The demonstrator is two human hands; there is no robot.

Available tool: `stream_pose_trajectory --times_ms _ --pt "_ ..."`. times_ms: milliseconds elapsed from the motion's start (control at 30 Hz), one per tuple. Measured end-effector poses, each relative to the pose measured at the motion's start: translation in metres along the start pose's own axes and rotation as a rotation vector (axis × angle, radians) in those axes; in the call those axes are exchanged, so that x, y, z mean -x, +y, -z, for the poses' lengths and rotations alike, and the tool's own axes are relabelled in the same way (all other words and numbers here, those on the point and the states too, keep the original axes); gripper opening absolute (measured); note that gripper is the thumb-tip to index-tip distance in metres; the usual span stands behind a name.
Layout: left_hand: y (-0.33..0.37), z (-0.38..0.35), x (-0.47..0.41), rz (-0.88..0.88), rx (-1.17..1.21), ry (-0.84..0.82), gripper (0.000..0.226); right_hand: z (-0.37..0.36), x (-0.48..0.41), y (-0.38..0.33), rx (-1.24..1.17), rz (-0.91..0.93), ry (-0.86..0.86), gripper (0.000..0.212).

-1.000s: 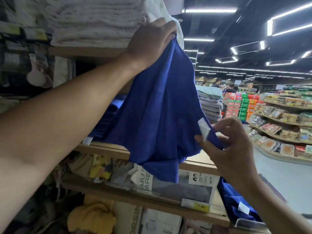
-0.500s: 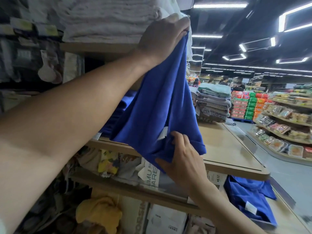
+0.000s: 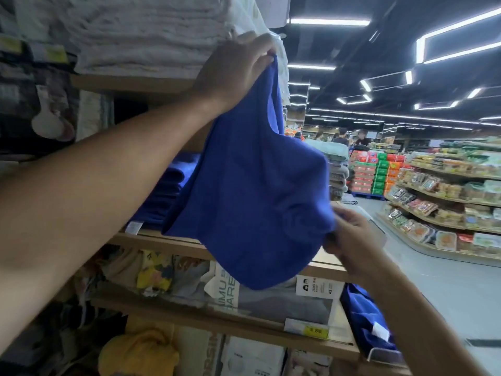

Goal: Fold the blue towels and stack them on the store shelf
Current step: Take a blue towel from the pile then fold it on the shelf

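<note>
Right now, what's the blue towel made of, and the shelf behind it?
The blue towel looks like soft, matte cloth, maybe terry or microfibre: it droops and creases. The shelf looks like pale wood or wood-look board with a smooth finish, going by its light brown edge; which, I cannot tell.

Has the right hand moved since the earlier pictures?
Yes: against the shelf board, the right hand rose rightward, from low on the blue towel to its right edge.

Wooden shelf: folded blue towels stacked at left, grey towel stack at far end.
</note>
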State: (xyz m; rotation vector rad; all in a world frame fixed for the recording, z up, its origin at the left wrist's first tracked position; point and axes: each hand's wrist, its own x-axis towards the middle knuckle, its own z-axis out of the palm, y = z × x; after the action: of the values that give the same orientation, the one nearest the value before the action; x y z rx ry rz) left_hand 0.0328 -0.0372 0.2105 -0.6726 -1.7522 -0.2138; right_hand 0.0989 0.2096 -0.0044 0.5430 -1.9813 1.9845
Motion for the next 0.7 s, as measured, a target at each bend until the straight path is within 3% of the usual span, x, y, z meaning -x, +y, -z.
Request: stream_pose_trajectory --times_ms 33,100,200,333,467,700 --pt "0.000 0.009 0.002 0.017 0.060 0.045 0.029 0.017 0.002 -0.015 -0.116 -0.044 0.019 0.046" --pt "-0.001 0.030 0.009 0.084 0.195 0.166 0.027 0.048 0.009 -0.046 -0.306 -0.102 0.029 0.035" --pt "0.000 0.057 0.022 0.193 0.486 0.280 0.008 0.082 0.013 -0.085 -0.364 -0.143 -0.057 0.022" --pt "-0.006 0.057 0.047 0.303 0.653 0.153 0.011 0.106 -0.010 -0.098 -0.192 -0.194 -0.090 0.027" --pt "-0.021 0.001 0.103 0.444 0.583 0.025 0.012 0.107 -0.043 -0.051 0.164 -0.311 0.018 0.012" --pt "-0.004 -0.105 0.217 0.689 0.442 -0.165 0.012 0.100 -0.054 0.026 0.520 -0.504 0.029 0.023"
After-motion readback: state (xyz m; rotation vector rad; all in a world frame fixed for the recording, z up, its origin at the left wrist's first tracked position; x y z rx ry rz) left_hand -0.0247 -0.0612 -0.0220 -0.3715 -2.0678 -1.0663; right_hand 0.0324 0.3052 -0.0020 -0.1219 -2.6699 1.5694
